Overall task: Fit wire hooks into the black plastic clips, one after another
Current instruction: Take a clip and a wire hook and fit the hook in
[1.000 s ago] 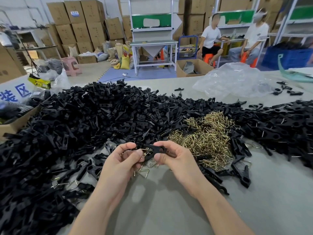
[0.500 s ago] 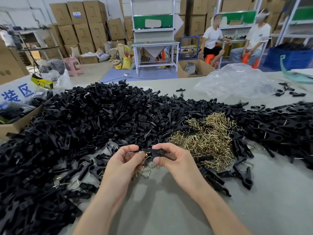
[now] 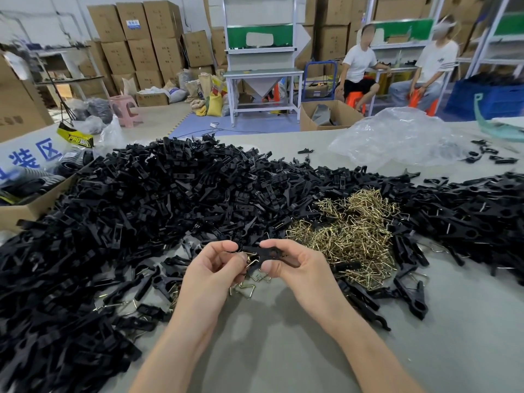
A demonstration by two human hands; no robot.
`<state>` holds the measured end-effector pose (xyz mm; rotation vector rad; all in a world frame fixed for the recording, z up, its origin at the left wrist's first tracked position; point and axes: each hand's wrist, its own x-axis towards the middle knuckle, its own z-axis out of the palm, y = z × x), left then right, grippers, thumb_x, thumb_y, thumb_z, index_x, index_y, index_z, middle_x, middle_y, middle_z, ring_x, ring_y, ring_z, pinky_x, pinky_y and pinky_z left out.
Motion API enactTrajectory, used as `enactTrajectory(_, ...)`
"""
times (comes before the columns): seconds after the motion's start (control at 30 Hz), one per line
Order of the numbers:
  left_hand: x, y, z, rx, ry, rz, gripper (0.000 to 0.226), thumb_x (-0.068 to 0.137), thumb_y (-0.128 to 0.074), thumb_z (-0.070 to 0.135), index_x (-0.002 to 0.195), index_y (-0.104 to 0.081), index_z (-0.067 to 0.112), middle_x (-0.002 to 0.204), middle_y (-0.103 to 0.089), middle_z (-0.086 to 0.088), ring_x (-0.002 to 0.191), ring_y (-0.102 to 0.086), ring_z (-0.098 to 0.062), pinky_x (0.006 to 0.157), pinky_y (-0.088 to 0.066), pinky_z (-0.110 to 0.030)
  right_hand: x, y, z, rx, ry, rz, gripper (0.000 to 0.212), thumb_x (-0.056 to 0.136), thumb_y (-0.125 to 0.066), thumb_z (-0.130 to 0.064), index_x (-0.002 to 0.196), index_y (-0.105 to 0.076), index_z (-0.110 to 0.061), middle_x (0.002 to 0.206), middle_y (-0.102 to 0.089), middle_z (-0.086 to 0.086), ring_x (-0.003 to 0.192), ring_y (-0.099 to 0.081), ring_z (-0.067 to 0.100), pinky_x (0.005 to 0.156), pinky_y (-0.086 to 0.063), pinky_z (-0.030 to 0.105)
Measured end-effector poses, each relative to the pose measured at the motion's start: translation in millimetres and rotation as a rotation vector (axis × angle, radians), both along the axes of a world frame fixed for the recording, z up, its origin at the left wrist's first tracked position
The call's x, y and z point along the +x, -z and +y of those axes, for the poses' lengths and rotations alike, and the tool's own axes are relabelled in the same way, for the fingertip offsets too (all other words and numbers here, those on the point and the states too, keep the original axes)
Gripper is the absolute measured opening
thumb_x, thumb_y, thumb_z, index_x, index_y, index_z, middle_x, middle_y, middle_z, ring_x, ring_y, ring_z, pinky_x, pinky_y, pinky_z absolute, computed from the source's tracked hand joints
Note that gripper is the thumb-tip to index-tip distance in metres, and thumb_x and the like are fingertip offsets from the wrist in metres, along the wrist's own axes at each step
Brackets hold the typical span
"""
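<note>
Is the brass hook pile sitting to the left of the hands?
No, the hook pile lies beyond the right hand, away from the left hand.

The fingers of the left hand hide most of the thin brass-coloured wire hook, so its seating in the small black plastic clip cannot be told. The picture's left edge cuts the big heap of black plastic clips.

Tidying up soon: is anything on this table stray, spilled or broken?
Nothing looks broken. A few stray clips lie right of the plastic bag, apart from the main clip heap; one lone clip sits left of the bag.
</note>
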<state>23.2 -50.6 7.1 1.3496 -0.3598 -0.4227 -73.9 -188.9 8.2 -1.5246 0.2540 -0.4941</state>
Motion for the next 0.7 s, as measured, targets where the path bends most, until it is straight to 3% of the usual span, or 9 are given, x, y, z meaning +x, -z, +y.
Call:
enactTrajectory(0.13,-3.7,-1.4,-3.5,-0.012,-0.009,0.02,0.015,0.09,-0.069,0.003,0.095,-0.067,0.017,0.068,-0.06,0.002,0.06,-0.06,-0.014,0.059,-0.053,-0.023,0.3,0.9,-0.6,-0.017,-0.011,-0.007,0.031,0.085,-0.077,-0.005,0.104,-0.076,-0.028,0.098,-0.078,-0.004,0.092,-0.072,0.008,0.081,-0.05,0.014)
enactTrajectory(0.23,-8.0,-5.6,-4.1,-0.089,0.018,0.159,0.02,0.088,-0.068,0.0,0.105,-0.066,0.011,0.072,-0.062,-0.002,0.057,-0.06,-0.014,0.053,-0.053,-0.023,0.5,2.7,0.0,-0.055,-0.029,0.001,0.031,0.086,-0.077,-0.008,0.104,-0.075,-0.034,0.099,-0.077,-0.004,0.09,-0.071,0.01,0.083,-0.05,0.016)
enactTrajectory(0.4,-10.8,-13.2,0.9,-0.233,0.241,0.412,0.035,0.077,-0.071,0.009,0.112,-0.074,0.006,0.09,-0.072,-0.012,0.075,-0.069,-0.019,0.065,-0.059,-0.028,-0.8,1.7,-3.1,-0.013,-0.045,-0.016,0.029,0.089,-0.074,-0.01,0.111,-0.076,-0.029,0.1,-0.077,0.009,0.087,-0.069,0.021,0.088,-0.057,0.028)
enactTrajectory(0.47,-13.6,-13.9,0.5,-0.265,0.313,0.432,0.03,0.084,-0.067,0.012,0.113,-0.074,0.005,0.096,-0.073,-0.016,0.083,-0.072,-0.023,0.068,-0.06,-0.029,-1.6,1.6,-4.2,-0.014,-0.074,-0.021,0.029,0.092,-0.07,-0.01,0.119,-0.074,-0.022,0.105,-0.077,0.009,0.094,-0.07,0.031,0.092,-0.057,0.036)
enactTrajectory(0.53,-15.9,-14.2,0.6,-0.292,0.36,0.454,0.032,0.086,-0.065,0.016,0.115,-0.073,0.006,0.102,-0.073,-0.019,0.086,-0.072,-0.024,0.068,-0.06,-0.03,-2.7,1.7,-4.5,-0.032,-0.093,-0.019,0.03,0.096,-0.066,-0.009,0.124,-0.071,-0.019,0.108,-0.076,0.008,0.093,-0.07,0.029,0.09,-0.057,0.034)
enactTrajectory(0.7,-15.2,-14.7,6.8,-0.137,0.47,0.328,0.04,0.085,-0.067,0.032,0.123,-0.07,0.02,0.097,-0.069,-0.012,0.08,-0.069,-0.021,0.062,-0.059,-0.031,-6.4,1.2,-5.8,-0.07,-0.155,-0.003,0.034,0.101,-0.058,-0.009,0.123,-0.072,-0.031,0.1,-0.077,0.005,0.088,-0.068,0.024,0.089,-0.057,0.03)
